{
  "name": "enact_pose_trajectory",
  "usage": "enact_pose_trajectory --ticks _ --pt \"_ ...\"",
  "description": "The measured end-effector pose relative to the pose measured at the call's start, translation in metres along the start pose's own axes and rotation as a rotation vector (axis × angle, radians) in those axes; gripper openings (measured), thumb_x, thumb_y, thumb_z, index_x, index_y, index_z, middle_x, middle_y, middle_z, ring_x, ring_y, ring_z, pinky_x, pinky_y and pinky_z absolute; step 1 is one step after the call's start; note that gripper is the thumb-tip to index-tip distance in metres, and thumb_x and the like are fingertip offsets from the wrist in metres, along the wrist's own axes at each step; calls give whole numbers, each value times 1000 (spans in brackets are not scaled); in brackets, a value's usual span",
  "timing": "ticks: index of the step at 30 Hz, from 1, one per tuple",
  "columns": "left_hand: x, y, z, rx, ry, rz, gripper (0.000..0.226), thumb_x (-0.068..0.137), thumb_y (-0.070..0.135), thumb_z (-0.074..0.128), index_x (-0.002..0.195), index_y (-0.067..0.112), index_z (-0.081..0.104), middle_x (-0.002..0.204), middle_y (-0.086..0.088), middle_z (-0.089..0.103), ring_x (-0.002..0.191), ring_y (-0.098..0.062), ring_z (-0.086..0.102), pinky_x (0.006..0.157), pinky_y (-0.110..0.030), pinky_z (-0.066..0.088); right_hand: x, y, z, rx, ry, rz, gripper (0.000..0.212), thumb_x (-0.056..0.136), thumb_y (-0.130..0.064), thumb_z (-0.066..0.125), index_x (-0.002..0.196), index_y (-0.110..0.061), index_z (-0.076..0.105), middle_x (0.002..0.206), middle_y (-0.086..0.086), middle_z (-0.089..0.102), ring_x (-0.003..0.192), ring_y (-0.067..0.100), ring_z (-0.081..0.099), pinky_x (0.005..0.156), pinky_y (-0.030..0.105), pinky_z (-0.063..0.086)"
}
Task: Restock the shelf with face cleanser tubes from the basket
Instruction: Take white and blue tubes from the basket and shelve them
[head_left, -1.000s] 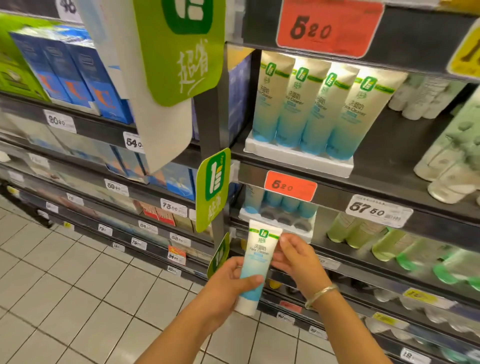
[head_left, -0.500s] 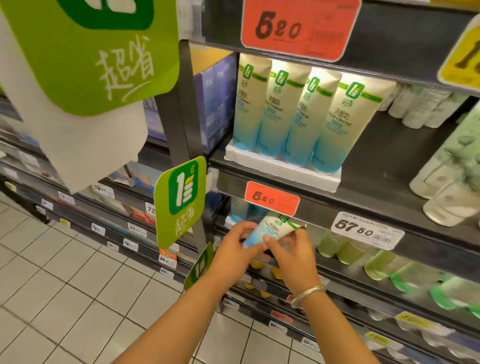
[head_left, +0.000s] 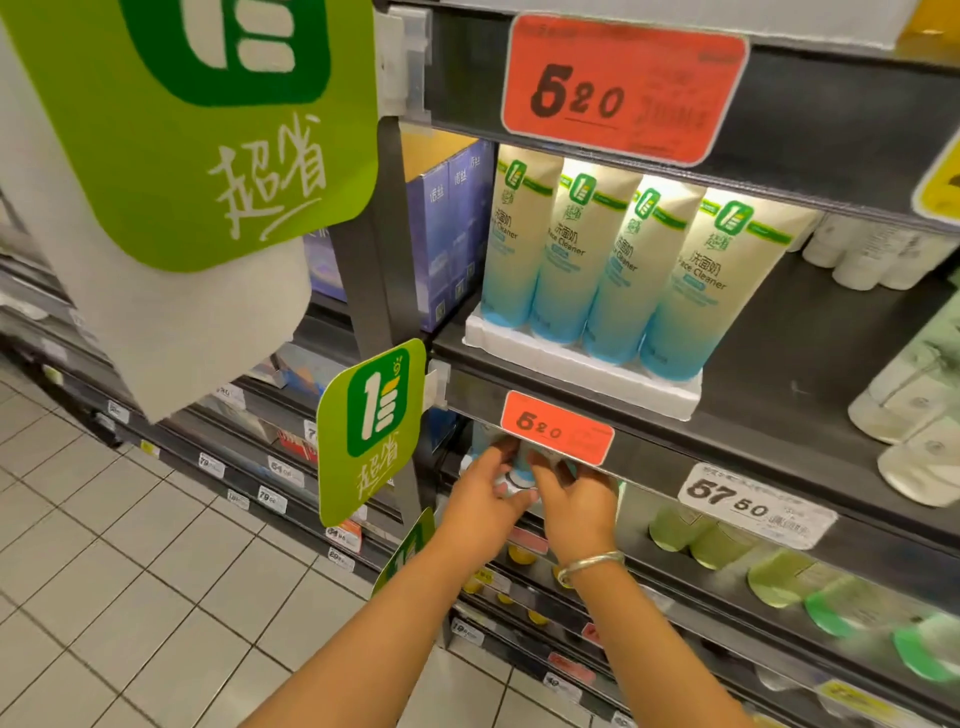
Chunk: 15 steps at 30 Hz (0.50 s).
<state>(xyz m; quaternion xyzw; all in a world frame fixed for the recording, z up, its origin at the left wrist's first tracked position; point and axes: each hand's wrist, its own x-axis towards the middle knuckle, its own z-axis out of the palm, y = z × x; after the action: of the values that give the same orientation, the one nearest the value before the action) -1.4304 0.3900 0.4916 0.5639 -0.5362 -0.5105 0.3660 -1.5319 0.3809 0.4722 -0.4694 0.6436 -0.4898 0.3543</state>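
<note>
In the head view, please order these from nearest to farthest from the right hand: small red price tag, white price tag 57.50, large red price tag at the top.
From the right hand:
1. Small red price tag, just above it.
2. White price tag 57.50, to its right.
3. Large red price tag, far above.

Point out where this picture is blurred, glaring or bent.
Head view: glare on the upper face cleanser tubes; motion blur on the green bottles lower right; wide-angle bend in the shelf edge; hands fairly sharp.
</note>
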Motion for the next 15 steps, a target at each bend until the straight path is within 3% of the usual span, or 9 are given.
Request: enact_pose_trajectory --ticks 3,6,8,10,12,15 --pt "-1 -1 3 58 3 16 38 87 2 59 123 9 51 120 -10 57 109 -21 58 96 -33 48 -1 -2 3 -17 22 1 16 84 -16 66 77 -23 53 71 -6 55 65 5 50 69 18 37" --pt "1 -4 3 126 21 14 41 88 1 56 127 2 47 128 -16 47 117 -25 51 101 -39 43 2 -3 6 -220 5 12 12 88 -23 61 90 -11 58 73 -1 54 64 8 47 52 5 30" --pt "1 -4 0 85 -26 -39 49 89 2 55 135 5 41 137 -13 43 125 -22 46 105 -38 41 6 -8 9 -440 -128 106 20 94 -29 51 98 -12 58 83 6 61 80 21 57 53 10 27" --pt "0 -4 -4 47 -68 -87 56 90 4 56 141 9 34 140 -9 42 130 -18 41 106 -33 38 8 -11 13 -609 -217 148 23 97 -33 42 98 -15 56 88 8 63 99 29 59 67 20 33" --pt "-3 -7 -10 51 -90 -90 53 89 4 56 139 11 37 136 -7 46 125 -16 46 96 -22 43 9 -13 15 -601 -194 178 27 96 -35 43 93 -12 56 99 18 65 101 33 59 74 29 41" --pt "-11 -10 -23 42 -124 -88 38 89 3 55 125 11 50 122 -7 54 103 -13 53 74 -9 44 1 -11 11 -464 -107 216 34 92 -34 52 101 -3 60 103 19 65 97 33 60 69 25 35"
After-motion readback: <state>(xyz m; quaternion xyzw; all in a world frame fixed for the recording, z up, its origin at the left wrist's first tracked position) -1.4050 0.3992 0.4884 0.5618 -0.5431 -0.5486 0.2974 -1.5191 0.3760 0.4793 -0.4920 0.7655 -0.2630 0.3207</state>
